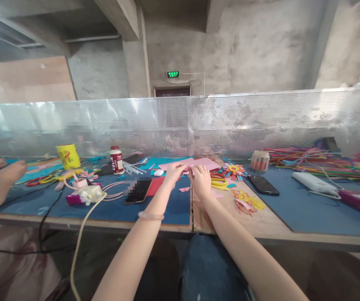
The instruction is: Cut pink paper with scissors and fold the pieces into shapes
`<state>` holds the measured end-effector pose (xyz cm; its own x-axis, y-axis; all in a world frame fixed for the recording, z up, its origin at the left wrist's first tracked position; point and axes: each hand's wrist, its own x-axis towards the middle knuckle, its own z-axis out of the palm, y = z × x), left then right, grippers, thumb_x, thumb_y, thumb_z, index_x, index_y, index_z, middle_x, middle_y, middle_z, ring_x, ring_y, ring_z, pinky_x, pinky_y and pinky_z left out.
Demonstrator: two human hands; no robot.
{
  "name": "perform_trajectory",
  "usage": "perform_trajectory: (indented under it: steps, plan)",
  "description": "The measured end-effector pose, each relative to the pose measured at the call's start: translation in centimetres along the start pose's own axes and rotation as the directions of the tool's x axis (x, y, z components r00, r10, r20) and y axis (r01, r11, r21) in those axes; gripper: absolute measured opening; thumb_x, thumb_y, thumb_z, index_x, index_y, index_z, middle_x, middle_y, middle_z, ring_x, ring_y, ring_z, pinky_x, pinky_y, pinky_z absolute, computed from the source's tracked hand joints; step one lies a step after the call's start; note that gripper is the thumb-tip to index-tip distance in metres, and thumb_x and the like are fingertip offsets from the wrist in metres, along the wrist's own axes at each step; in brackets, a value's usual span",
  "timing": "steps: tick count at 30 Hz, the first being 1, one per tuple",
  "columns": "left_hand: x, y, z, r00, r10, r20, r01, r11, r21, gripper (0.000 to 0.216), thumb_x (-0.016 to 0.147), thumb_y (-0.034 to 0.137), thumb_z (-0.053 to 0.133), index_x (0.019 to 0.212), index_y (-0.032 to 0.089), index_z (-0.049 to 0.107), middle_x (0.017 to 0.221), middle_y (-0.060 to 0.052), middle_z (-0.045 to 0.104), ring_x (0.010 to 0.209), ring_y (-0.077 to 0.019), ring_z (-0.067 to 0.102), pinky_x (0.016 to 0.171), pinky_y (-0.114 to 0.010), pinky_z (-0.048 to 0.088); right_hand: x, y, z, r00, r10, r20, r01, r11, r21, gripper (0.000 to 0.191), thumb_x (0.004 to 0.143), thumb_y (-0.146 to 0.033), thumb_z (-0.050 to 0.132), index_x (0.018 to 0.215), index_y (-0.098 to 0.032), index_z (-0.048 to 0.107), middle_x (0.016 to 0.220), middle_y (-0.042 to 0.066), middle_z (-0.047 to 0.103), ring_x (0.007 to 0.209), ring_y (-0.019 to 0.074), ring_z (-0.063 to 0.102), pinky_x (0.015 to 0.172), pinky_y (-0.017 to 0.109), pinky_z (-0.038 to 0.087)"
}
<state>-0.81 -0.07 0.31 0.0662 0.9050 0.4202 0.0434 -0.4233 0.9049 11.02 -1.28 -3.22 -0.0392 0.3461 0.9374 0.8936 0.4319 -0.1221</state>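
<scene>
Meeting mid-bench, the left hand (174,174) and right hand (201,179) pinch their fingers narrow around a small pink piece (188,169), its shape too tiny to tell! Pink paper (209,163) lies just beyond at twelve o'clock, a paper flower (234,170) at three, a dark phone (140,189) at eight.

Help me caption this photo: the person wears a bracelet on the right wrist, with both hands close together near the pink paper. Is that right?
Not quite: the head view shows the bracelet on the left wrist, not the right. The left hand and right hand are close together near the pink paper.
</scene>
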Motion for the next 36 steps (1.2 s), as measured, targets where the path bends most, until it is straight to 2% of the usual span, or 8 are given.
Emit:
perform_trajectory:
  steps: [6, 16, 29, 34, 36]
  plan:
    - [0.24, -0.49, -0.15, 1.000, 0.005, -0.026, -0.005, 1.000, 0.002, 0.021, 0.068, 0.034, 0.060, 0.078, 0.016, 0.067, 0.080, -0.007, 0.068, 0.079, -0.0180, 0.062, 0.063, -0.024, 0.047, -0.02, -0.10, -0.04, 0.993, -0.111, 0.041, 0.114, 0.990, -0.077, 0.021, 0.088, -0.020, 0.041, 0.091, -0.018, 0.062, 0.083, 0.007, 0.059, 0.083, 0.0202, 0.047, 0.073, 0.032, 0.030]
    - [0.50, -0.76, -0.36, 0.998, -0.010, -0.055, 0.008, 0.999, -0.054, 0.021, 0.066, 0.032, 0.061, 0.077, 0.016, 0.067, 0.082, -0.008, 0.068, 0.076, -0.0176, 0.062, 0.060, -0.024, 0.047, -0.07, -0.24, 0.23, 0.980, -0.175, 0.097, 0.189, 0.967, -0.169, 0.022, 0.088, -0.017, 0.040, 0.097, -0.017, 0.059, 0.092, 0.008, 0.060, 0.082, 0.0210, 0.047, 0.070, 0.033, 0.029]
    - [0.03, -0.23, -0.22, 0.998, 0.015, -0.064, -0.021, 0.994, -0.107, 0.009, 0.065, 0.025, 0.060, 0.064, 0.016, 0.063, 0.074, -0.005, 0.067, 0.073, -0.0159, 0.061, 0.066, -0.026, 0.048, -0.19, -0.48, 0.29, 0.973, -0.178, 0.148, 0.204, 0.961, -0.185, 0.024, 0.088, -0.017, 0.039, 0.105, -0.016, 0.057, 0.095, 0.009, 0.060, 0.082, 0.0219, 0.048, 0.068, 0.034, 0.030]
    - [0.37, -0.54, -0.33, 0.996, 0.013, -0.083, -0.021, 0.995, -0.102, 0.017, 0.061, 0.027, 0.065, 0.074, 0.015, 0.067, 0.077, -0.007, 0.068, 0.067, -0.0158, 0.061, 0.058, -0.025, 0.046, -0.10, -0.61, 0.13, 0.969, -0.182, 0.166, 0.213, 0.957, -0.197, 0.025, 0.088, -0.019, 0.039, 0.107, -0.016, 0.056, 0.094, 0.010, 0.060, 0.083, 0.0222, 0.048, 0.069, 0.034, 0.030]
    - [0.55, -0.73, -0.35, 0.996, 0.015, -0.087, -0.023, 0.996, -0.092, 0.019, 0.061, 0.028, 0.066, 0.074, 0.015, 0.068, 0.078, -0.007, 0.069, 0.067, -0.0160, 0.060, 0.059, -0.026, 0.046, -0.08, -0.70, 0.08, 0.968, -0.180, 0.177, 0.214, 0.956, -0.201, 0.025, 0.087, -0.019, 0.040, 0.106, -0.016, 0.056, 0.095, 0.010, 0.060, 0.083, 0.0223, 0.048, 0.068, 0.034, 0.030]
